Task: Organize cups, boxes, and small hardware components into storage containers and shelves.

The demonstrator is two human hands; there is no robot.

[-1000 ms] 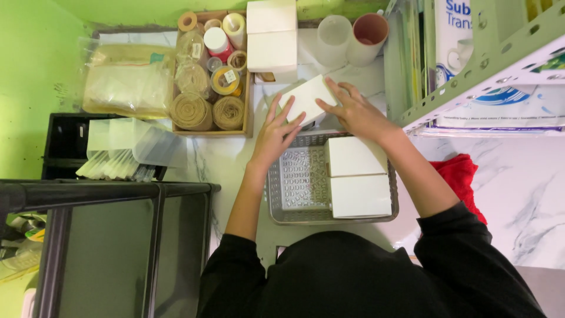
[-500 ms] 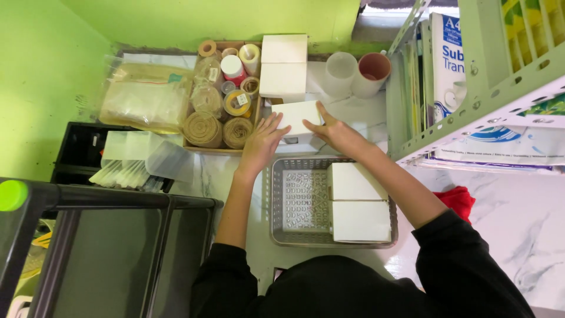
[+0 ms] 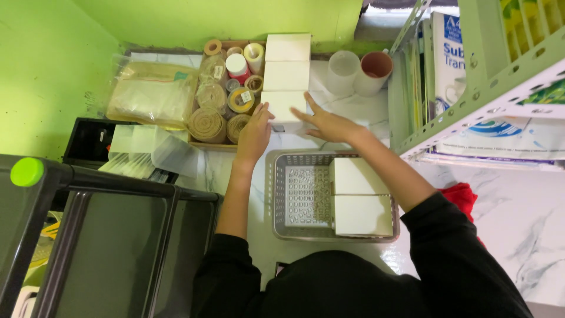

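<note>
A white marbled surface (image 3: 529,235) runs up to a bright green wall, with a green metal shelf rack (image 3: 471,76) of papers at its right edge. The landmark is the grey plastic basket (image 3: 276,194), which sits just in front of the person and holds two white boxes (image 3: 360,197) side by side in its right half; its left half is bare.

Beyond the basket, a third white box (image 3: 282,106) lies on the surface, closing a row with two more white boxes (image 3: 287,62) behind it. The left hand (image 3: 255,134) grasps its near left corner, fingers curled on the edge. The right hand (image 3: 326,122) lies flat and spread against its right side, pressing rather than gripping.

To place it well, it seems wise to keep both hands level, slide the box until its far edge touches the next box, and square the sides before letting go.

Left of the row stands a cardboard tray of tape and twine rolls (image 3: 223,100); right of it, two cups (image 3: 359,72).
</note>
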